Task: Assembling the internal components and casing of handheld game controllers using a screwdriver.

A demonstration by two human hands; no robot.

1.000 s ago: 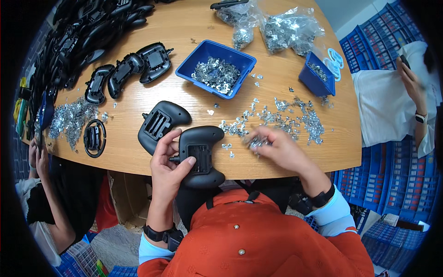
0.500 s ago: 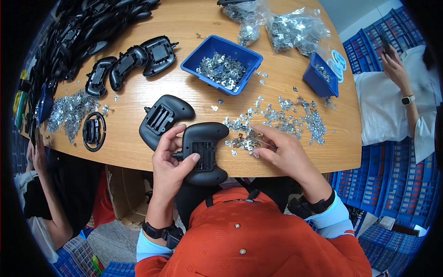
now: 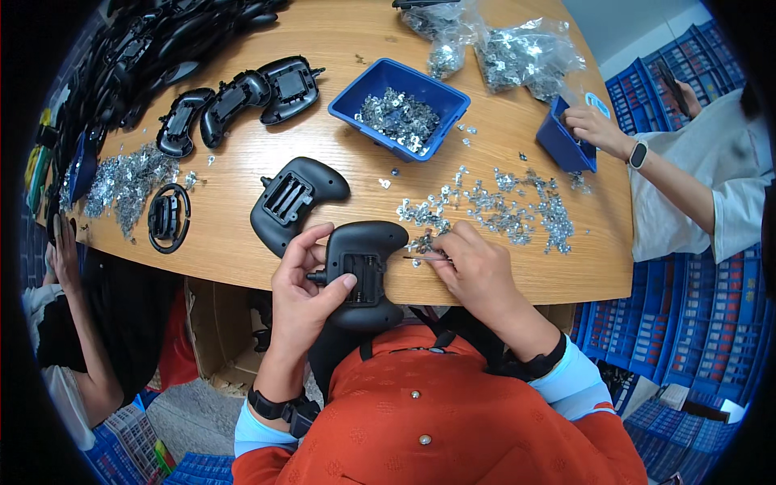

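My left hand (image 3: 311,283) grips a black game controller (image 3: 369,234) at the table's near edge, thumb on its open battery compartment, where coiled springs show. A thin, dark metal tool (image 3: 422,258) is pinched between the fingers of my right hand (image 3: 473,267); it points left toward the controller without touching it. Whether the tool carries a small part is too fine to make out. Small silvery metal contact pieces (image 3: 424,212) lie scattered just beyond my right hand. Behind my left hand rests a second black controller (image 3: 284,198), its battery compartment facing up.
A blue bin (image 3: 396,153) of metal pieces stands mid-table, with a smaller blue bin (image 3: 558,141) at right, where a co-worker's hand (image 3: 596,129) reaches in. Clear bags (image 3: 525,56) of parts lie behind. Black shells (image 3: 129,56) are heaped at left, near a small steering-wheel part (image 3: 167,218).
My right hand has turned and drawn slightly left, and the thin tool now shows clearly. The co-worker at right has reached into the small bin. The controller stays in my left hand.
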